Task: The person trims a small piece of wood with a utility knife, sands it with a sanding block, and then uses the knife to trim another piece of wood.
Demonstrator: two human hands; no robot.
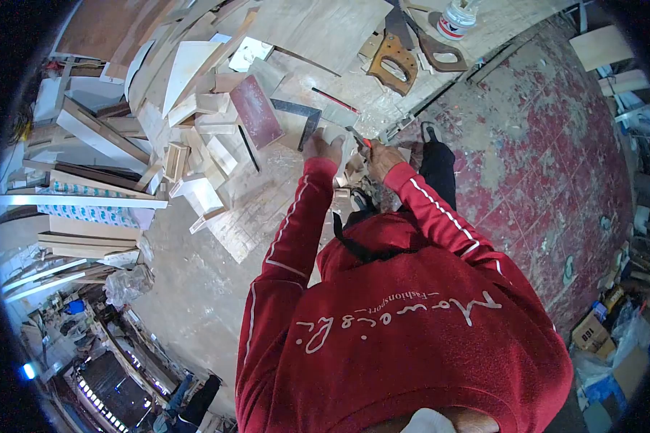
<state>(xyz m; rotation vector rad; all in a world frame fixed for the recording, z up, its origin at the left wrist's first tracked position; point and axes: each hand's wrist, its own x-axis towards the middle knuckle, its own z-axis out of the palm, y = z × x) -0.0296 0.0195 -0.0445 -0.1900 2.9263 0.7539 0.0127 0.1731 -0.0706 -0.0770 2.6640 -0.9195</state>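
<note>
My right hand (384, 160) is closed round a tool with an orange handle (367, 143) and a dark metal end (355, 134); its exact kind is too small to tell. Close beside it, my left hand (323, 147) has its fingers bent at the near edge of the wooden worktable, by a pale wood piece. Whatever those fingers grip is hidden. A dark metal square (305, 114) lies just beyond my left hand. Left of that is a reddish rectangular block (256, 111). A red and black pencil-like stick (334, 100) rests farther back.
Two handsaws, one with a light wooden handle (393, 66) and one darker (443, 55), lie at the back near a white tub (456, 20). Small wooden box pieces (198, 193) crowd the left. Stacked boards (97, 137) stand farther left. Another person (195, 404) is at lower left.
</note>
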